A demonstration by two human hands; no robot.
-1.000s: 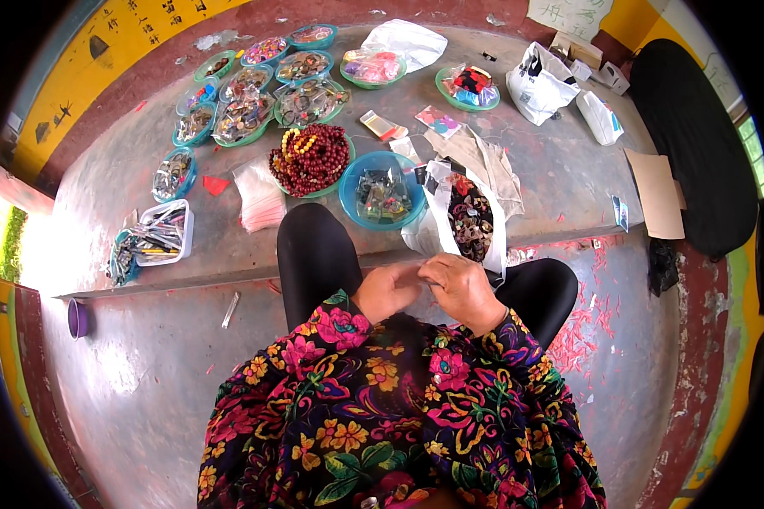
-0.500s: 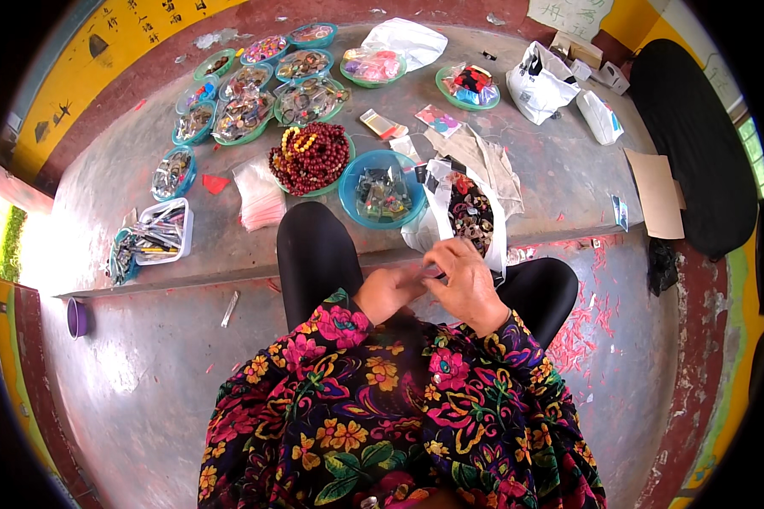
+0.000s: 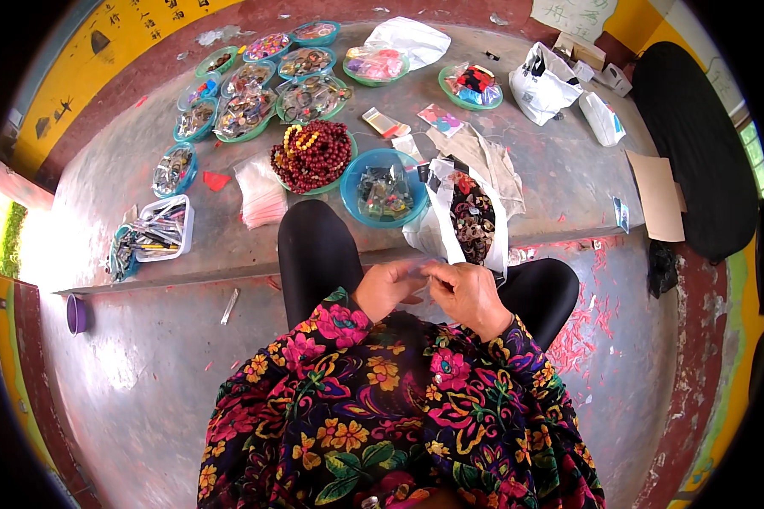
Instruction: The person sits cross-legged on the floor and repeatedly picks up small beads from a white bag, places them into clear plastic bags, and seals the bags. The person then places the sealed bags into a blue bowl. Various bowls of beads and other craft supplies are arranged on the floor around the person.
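Head view: fingertip work near the white bag (image 3: 435,231).
Left hand (image 3: 390,287) half-curled, right hand (image 3: 471,297) pinching; couldn't tell what. Trinkets (image 3: 474,222) sat inside the bag, beside a blue basin (image 3: 346,192). Step looked like small-piece handling; next move likely called for a steady, light pinch.

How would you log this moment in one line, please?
left hand close to right hand | anything held: unclear | beyond: blue plastic basin, open white plastic bag, maroon beads
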